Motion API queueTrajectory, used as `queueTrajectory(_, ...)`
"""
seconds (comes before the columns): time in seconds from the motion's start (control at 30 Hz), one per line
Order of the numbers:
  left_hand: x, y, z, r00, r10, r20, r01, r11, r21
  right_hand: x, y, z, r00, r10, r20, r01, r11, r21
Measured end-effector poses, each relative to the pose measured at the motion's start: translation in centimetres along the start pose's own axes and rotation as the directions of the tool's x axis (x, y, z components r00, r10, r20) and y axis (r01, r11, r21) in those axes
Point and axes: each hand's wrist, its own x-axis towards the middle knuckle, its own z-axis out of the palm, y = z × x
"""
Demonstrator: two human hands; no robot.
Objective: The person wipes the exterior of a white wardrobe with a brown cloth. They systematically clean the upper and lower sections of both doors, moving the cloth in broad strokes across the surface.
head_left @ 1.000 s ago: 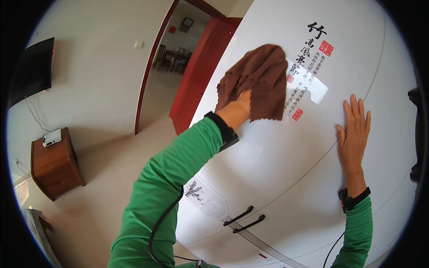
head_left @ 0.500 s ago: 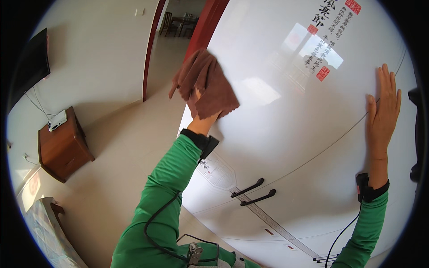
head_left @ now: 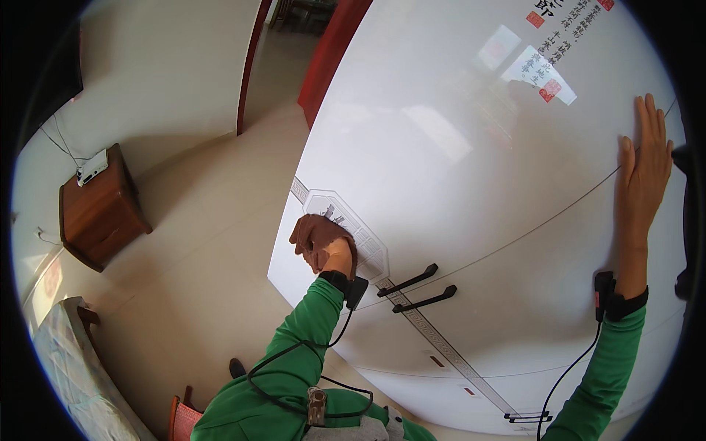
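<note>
A brown cloth point(head_left: 312, 231) is bunched in my left hand point(head_left: 338, 259), which presses it against the glossy white cabinet point(head_left: 456, 198) near its left edge. It lies over the left part of an octagonal grey pattern point(head_left: 360, 235). The cloth hides most of my left fingers. My right hand point(head_left: 647, 180) rests flat on the cabinet front at the far right, fingers stretched out, just beside the thin seam between the doors. Nothing is in it. Two black handles point(head_left: 415, 281) stick out to the right of the cloth.
A brown wooden side table point(head_left: 99, 209) carrying a white box point(head_left: 93, 167) stands by the left wall, under a dark screen point(head_left: 55, 81). A covered bed point(head_left: 81, 375) and a reddish seat point(head_left: 185, 420) are at lower left. A red door frame point(head_left: 334, 62) rises behind the cabinet.
My left hand has brought the brown cloth down from the upper left of the cabinet to the octagonal pattern. My right hand stays flat on the front. The view has shifted slightly.
</note>
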Motion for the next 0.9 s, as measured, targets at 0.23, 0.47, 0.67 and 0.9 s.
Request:
queueTrajectory(0.23,-11.7,-11.4,-18.2,0.253,-0.159,-0.954,-0.895,0.335,-0.294,-0.2,0.3,0.1,1.000,0.009,0.003,-0.009,1.000,-0.003)
queueTrajectory(0.47,-18.5,-30.9,-24.4,0.193,-0.478,-0.857,-0.565,-0.768,0.302,-0.2,0.9,0.3,0.996,0.083,-0.022,-0.079,0.983,0.168)
queueTrajectory(0.67,-11.1,-31.4,-19.7,0.154,-0.136,-0.979,0.636,-0.744,0.204,-0.6,1.7,1.2,0.997,0.038,-0.064,-0.032,0.995,0.094)
queueTrajectory(0.9,-4.8,-26.8,-11.9,0.036,0.023,-0.999,0.902,-0.432,0.022,-0.6,1.9,0.6,0.999,0.031,0.016,-0.032,0.990,0.139)
